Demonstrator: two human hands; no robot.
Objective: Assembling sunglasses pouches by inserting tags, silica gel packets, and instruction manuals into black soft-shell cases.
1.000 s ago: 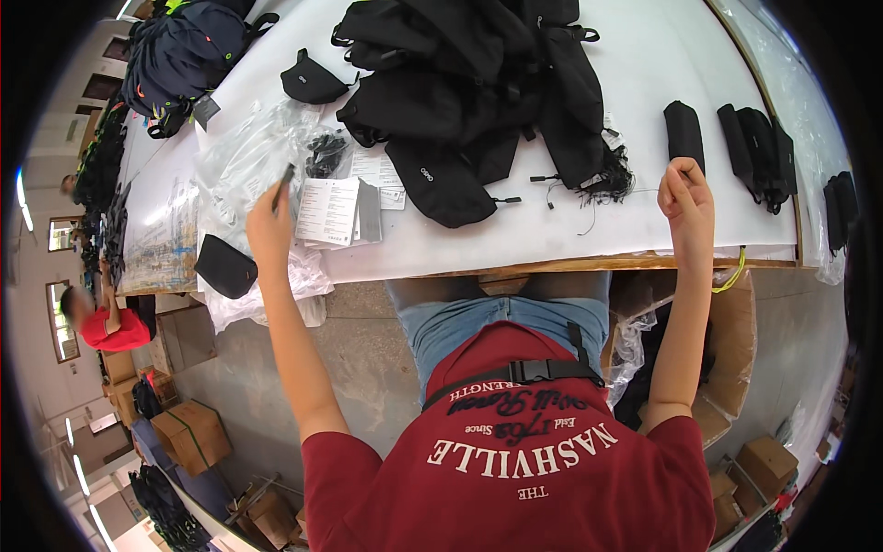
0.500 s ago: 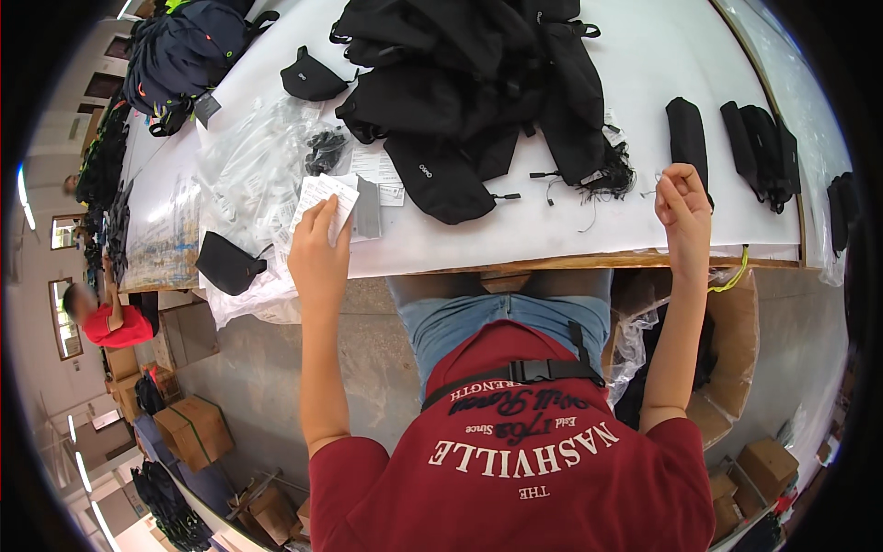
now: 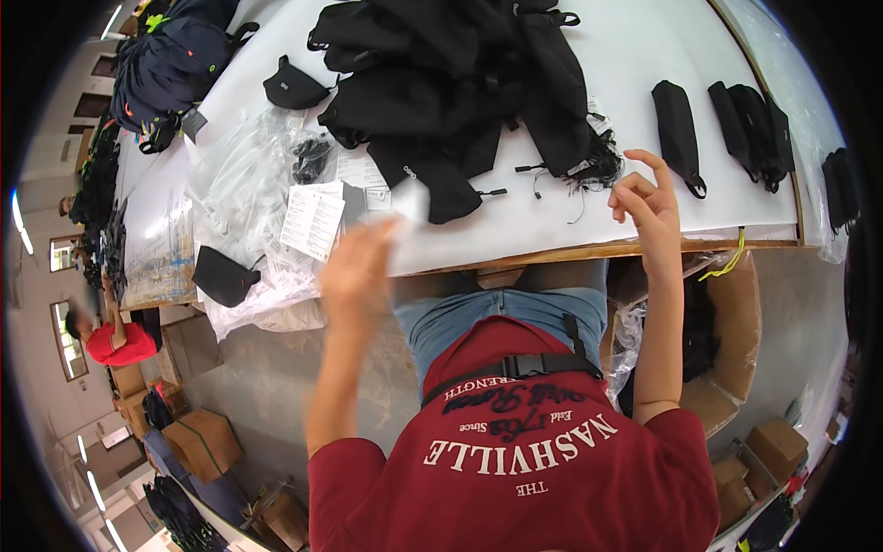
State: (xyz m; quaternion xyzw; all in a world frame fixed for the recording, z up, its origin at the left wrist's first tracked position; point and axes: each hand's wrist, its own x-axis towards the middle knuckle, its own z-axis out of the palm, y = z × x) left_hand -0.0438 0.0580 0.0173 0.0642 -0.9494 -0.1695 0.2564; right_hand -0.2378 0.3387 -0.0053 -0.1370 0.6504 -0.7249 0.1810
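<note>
Two hands: both raised over the near edge of the white tabletop (image 3: 644, 55).
Left hand (image 3: 354, 267): blurred; it seems to pinch a white slip (image 3: 397, 204) at the fingertips, though the grip itself is too smeared to be sure.
Slip: in the air just above the near tabletop edge, right of the leaflets (image 3: 313, 219).
Right hand (image 3: 647, 198): holds nothing; fingers loosely curled, forefinger up, just near of a tangle of black cords (image 3: 598, 170).
Done, by the look of it: a few slim black pouches (image 3: 678, 124) lie singly in a row at far right, apart from the rest.
Left, by the look of it: a big heap of black bags (image 3: 460, 74) fills the far middle, unsorted.
Leaflets: white printed sheets, oblong, stacked at near left beside the heap.
Wrappers: clear plastic bags (image 3: 235, 175), crumpled, spread left of the leaflets and spilling over the near edge.
Loose pouches: one black one (image 3: 223, 274) on the wrappers at near left, another (image 3: 292, 87) at far left.
Backpack (image 3: 170, 60): dark blue, far left corner, with a small grey tag beside it.
Carton (image 3: 736, 322): brown, open, below the tabletop at right, lined with clear film; a yellow strap (image 3: 727, 262) hangs above it.
Floor: more brown boxes (image 3: 207, 442) at lower left.
Co-worker (image 3: 115, 342): red top, far off at left.
</note>
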